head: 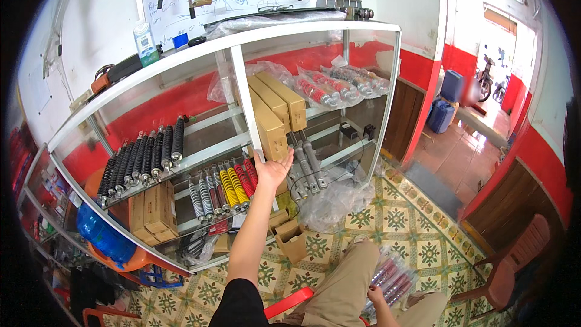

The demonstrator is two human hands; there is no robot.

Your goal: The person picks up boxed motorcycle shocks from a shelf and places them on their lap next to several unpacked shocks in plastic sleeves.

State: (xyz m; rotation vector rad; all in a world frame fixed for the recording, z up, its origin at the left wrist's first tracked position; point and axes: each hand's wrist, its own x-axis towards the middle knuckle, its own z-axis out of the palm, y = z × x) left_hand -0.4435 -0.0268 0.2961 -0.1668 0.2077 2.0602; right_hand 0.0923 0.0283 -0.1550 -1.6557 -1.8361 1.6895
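Note:
My left hand (pixel 274 170) is stretched forward to the display cabinet. Its fingers are apart, and it touches the lower front end of a long cardboard box (pixel 272 134). Two more long cardboard boxes (pixel 283 95) lie beside that one on the upper shelf. My right hand (pixel 376 294) rests low, beside my leg, with its fingers curled. Just past it, plastic-wrapped shock absorbers (pixel 392 277) with dark red parts lie low by my legs. Whether the right hand grips anything is hidden.
The glass cabinet's white frame post (pixel 247 104) stands beside my left arm. Black-spring shock absorbers (pixel 145 156) and yellow-spring shock absorbers (pixel 231 186) line the shelves. An open carton (pixel 291 240) and plastic wrap (pixel 336 204) lie on the floor. A brown plastic chair (pixel 513 263) stands right.

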